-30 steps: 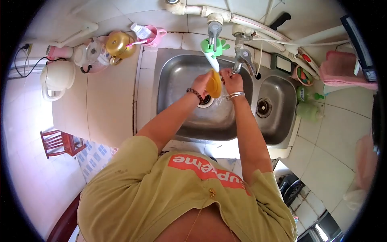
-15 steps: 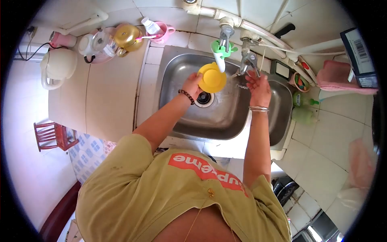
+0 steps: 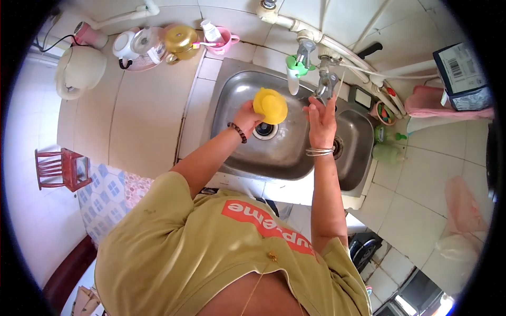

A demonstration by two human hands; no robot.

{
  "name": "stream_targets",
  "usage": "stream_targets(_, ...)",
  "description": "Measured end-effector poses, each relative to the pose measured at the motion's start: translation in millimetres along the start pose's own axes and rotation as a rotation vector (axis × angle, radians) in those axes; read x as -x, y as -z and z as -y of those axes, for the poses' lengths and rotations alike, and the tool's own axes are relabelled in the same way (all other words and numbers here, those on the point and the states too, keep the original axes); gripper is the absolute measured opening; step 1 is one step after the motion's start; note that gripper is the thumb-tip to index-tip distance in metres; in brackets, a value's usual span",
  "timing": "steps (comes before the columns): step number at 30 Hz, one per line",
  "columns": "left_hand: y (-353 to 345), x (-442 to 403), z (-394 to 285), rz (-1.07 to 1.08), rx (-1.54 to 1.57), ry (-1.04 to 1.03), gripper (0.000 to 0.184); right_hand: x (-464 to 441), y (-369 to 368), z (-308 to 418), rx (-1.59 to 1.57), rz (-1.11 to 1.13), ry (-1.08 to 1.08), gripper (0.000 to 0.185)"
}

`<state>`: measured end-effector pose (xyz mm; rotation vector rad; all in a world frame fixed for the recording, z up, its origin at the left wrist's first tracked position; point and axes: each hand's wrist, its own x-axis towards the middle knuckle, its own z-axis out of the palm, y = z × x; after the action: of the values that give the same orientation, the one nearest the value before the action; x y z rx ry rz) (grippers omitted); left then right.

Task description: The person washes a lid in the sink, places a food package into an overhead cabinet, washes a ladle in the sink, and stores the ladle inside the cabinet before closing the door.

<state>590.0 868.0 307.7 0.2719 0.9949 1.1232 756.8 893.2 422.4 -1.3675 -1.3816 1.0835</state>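
Observation:
My left hand [image 3: 247, 117] grips a small yellow round dish [image 3: 271, 106] by its edge. The dish is tilted, above the drain side of the large steel sink basin [image 3: 253, 160]. Just below the right-hand tap [image 3: 327, 81] is my right hand [image 3: 320, 124], its fingers stretched out and nothing seen in them. Whether the fingertips touch the spout I cannot tell. A green and white holder [image 3: 295, 73] hangs from the other tap [image 3: 305, 50], between my two hands.
On the left counter [image 3: 142, 121] stand a gold pot [image 3: 181, 42], a pink mug [image 3: 224, 42] and a pale jug [image 3: 81, 71]. Right of the small basin [image 3: 358, 142] are green bottles [image 3: 387, 135]. A box [image 3: 461, 73] sits above a pink rack [image 3: 421, 102].
My left hand has tilted the yellow dish, which now shows more of its side. My right hand has moved slightly left and down, away from the tap handle, its fingers straighter.

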Motion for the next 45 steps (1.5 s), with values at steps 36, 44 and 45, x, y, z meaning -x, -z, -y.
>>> stream_targets(36, 36, 72, -51, 0.385, 0.612, 0.329, 0.052, 79, -80, 3, 0.819, 0.265, 0.385, 0.050)
stream_targets(44, 40, 72, -64, 0.342, 0.380, 0.115, 0.030, 83, -61, 4, 0.126, 0.115, -0.298, 0.031)
stream_targets(45, 39, 71, -61, 0.311, 0.357, 0.088, 0.030, 83, -61, 6, -0.083, 0.075, -0.391, 0.031)
